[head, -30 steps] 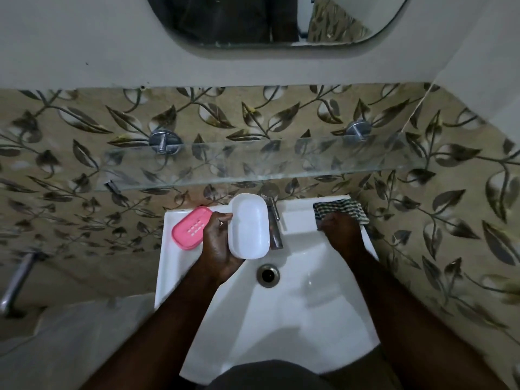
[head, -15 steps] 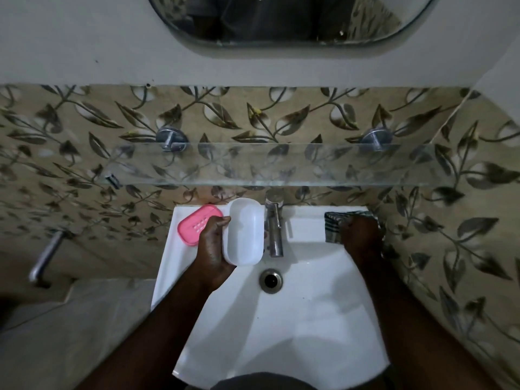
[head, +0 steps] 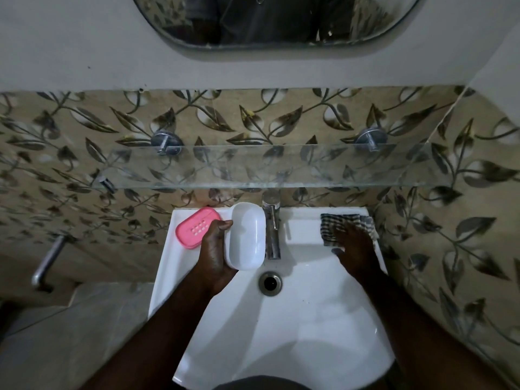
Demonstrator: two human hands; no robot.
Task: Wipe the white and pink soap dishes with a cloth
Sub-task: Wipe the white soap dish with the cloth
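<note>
My left hand [head: 213,249] grips the white soap dish [head: 247,235] by its left side and holds it hollow side up over the left part of the sink [head: 281,347]. The pink soap dish [head: 195,227] lies on the sink's back left ledge, just left of that hand. On the back right ledge lies a checked cloth [head: 337,222]. My right hand [head: 353,243] rests on the cloth's near edge with fingers spread over it; whether they pinch it is unclear.
A chrome tap [head: 272,220] stands at the back middle of the sink, between the two hands, with the drain [head: 270,282] below it. A glass shelf [head: 267,167] juts out above the sink. A mirror [head: 275,21] hangs higher. Patterned tile walls close in behind and right.
The view has shifted a little and the sink sits lower in the frame. My left hand still holds the white dish; my right hand now lies flatter on the cloth.
</note>
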